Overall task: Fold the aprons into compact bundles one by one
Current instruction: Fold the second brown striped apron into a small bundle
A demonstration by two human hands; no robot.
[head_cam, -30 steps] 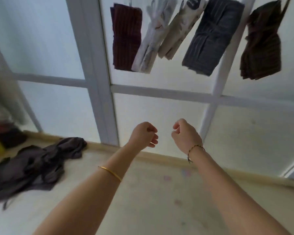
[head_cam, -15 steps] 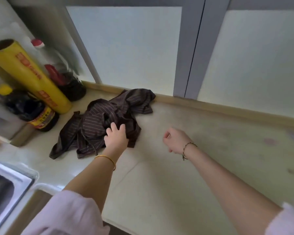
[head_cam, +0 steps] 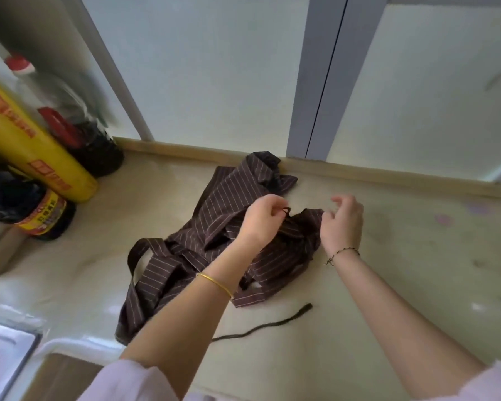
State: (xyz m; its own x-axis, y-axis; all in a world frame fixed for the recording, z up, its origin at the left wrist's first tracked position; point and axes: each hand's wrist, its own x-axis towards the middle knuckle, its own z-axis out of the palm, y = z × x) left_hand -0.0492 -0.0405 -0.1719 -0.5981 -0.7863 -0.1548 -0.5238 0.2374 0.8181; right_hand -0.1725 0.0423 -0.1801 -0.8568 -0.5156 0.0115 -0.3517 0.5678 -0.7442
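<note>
From my head view, the yellow roll (head_cam: 26, 146) carries orange print too blurred to read, and so does the label on the dark sauce bottle (head_cam: 32, 209) beside it. On the counter (head_cam: 388, 285) my left hand (head_cam: 261, 218) pinches a thin loop of the striped apron (head_cam: 214, 250), which lies crumpled mid-counter. My right hand (head_cam: 343, 224) grips its cloth edge. A loose strap (head_cam: 266, 324) trails nearby.

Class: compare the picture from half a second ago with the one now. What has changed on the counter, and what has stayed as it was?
The striped apron has been dragged rightward and spread out. The left hand, which lay on it, now pinches a thin loop; the right hand, earlier clear, now pinches the fabric edge. The yellow roll and dark bottles stayed where they were.
</note>
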